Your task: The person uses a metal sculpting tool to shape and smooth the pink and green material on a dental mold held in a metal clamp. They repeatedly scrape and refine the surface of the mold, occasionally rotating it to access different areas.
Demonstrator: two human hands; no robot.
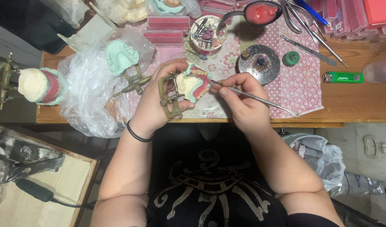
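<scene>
Left hand (pixel 157 105): closed around a brass hinged frame (pixel 167 98) carrying a dental cast (pixel 193 82), tilted toward the face for access. Right hand (pixel 239 98): pinched on a thin metal tool (pixel 260 100), tip at the cast's pink gum, seemingly touching. Beyond the hands: a cup of burs (pixel 206 35), a green lighter (pixel 342 77), on a floral cloth (pixel 302 84) over a wooden bench (pixel 361 105).
</scene>
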